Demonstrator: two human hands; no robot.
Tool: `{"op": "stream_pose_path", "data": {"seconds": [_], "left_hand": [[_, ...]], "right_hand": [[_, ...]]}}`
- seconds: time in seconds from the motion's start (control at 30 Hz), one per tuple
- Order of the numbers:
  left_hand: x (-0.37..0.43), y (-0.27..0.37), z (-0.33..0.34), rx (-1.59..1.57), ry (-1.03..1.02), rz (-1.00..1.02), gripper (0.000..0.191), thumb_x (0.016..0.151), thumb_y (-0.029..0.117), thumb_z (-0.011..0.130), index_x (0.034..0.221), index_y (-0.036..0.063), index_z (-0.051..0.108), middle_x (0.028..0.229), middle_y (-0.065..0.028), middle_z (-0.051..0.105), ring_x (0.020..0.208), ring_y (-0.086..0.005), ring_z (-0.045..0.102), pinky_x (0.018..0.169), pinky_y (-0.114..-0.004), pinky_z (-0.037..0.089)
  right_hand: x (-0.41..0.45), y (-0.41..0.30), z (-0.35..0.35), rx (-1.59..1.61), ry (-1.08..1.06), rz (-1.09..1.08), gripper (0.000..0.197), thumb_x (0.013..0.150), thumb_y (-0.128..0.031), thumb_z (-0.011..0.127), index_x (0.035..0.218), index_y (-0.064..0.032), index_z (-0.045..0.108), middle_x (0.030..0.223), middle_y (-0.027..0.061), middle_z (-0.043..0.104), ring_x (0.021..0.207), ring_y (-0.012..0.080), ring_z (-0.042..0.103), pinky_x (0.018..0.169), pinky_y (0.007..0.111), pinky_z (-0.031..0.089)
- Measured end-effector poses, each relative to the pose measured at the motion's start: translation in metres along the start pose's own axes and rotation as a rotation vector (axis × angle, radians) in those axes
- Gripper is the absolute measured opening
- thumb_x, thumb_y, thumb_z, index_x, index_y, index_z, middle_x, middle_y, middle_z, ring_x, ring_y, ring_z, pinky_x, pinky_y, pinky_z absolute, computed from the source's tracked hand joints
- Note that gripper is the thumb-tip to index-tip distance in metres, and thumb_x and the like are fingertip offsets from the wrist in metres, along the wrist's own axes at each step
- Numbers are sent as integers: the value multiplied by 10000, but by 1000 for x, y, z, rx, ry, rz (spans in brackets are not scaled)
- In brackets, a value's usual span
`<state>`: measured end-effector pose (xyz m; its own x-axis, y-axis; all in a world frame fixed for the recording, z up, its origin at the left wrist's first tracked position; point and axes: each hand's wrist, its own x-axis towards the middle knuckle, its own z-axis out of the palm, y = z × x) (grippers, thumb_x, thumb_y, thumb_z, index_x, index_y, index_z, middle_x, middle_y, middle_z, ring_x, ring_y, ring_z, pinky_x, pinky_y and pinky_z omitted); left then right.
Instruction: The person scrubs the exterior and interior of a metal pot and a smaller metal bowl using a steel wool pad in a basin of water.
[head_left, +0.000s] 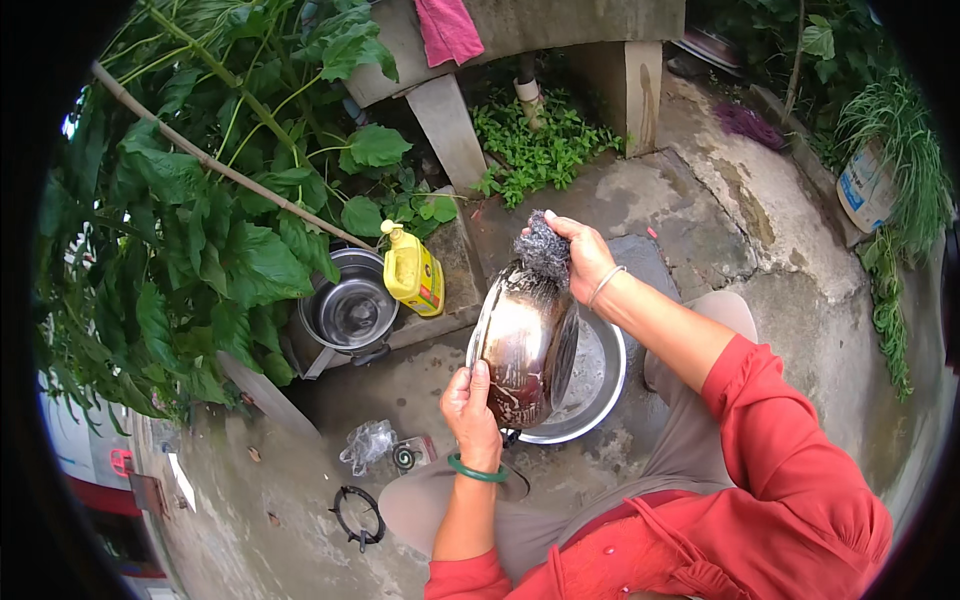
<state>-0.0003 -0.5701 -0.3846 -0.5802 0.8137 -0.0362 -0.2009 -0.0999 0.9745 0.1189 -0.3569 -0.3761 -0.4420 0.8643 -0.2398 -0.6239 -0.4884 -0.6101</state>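
Note:
My left hand (474, 412) grips the rim of a scorched metal pot (517, 337), which is tilted on its side with soapy streaks on its outer wall. In my right hand (581, 259) is a grey steel-wool scourer (543, 249), held against the pot's upper side. Behind and below the pot stands a wide metal basin (616, 375) with cloudy water in it. To the left, a yellow plastic jug with a pump top (411, 274) stands beside another metal pot (349, 300) with shiny inner walls.
A black burner ring (358, 517), a crumpled clear plastic bag (369, 448) and a green coil (405, 456) lie on the concrete floor. Leafy plants (255, 262) crowd the left. A concrete slab on legs (555, 21) bears a pink cloth (448, 31). A white bucket (866, 187) stands at right.

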Motion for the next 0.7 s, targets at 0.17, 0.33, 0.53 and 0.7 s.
{"op": "stream_pose_path", "data": {"seconds": [0.17, 0.33, 0.53, 0.7], "left_hand": [[4, 7, 14, 18, -151, -71, 61, 902, 76, 586, 892, 16, 598, 838, 22, 595, 737, -40, 491, 683, -193, 403], [7, 9, 15, 37, -196, -90, 91, 925, 89, 547, 940, 10, 590, 881, 16, 591, 782, -41, 487, 709, -196, 402], [6, 16, 21, 76, -207, -68, 139, 953, 120, 510, 934, -2, 574, 837, 30, 552, 746, -35, 438, 668, -189, 380], [6, 16, 19, 172, -132, 22, 155, 949, 125, 514, 877, -3, 564, 771, 30, 539, 696, -39, 424, 617, -196, 377]], "right_hand": [[-12, 1, 11, -398, -41, -184, 141, 860, -155, 646, 932, -34, 646, 837, 22, 656, 755, 93, 604, 718, 237, 484], [-27, -8, 16, -951, -106, -317, 205, 806, -210, 705, 912, -44, 648, 816, 12, 637, 760, 90, 573, 714, 255, 468], [-31, -13, 1, -1467, -41, -700, 213, 788, -229, 703, 933, -90, 633, 909, 83, 592, 851, 189, 579, 761, 308, 462], [-31, -11, 1, -1163, -9, -544, 232, 803, -221, 704, 950, -66, 613, 868, 46, 612, 801, 134, 572, 734, 273, 460]]}}
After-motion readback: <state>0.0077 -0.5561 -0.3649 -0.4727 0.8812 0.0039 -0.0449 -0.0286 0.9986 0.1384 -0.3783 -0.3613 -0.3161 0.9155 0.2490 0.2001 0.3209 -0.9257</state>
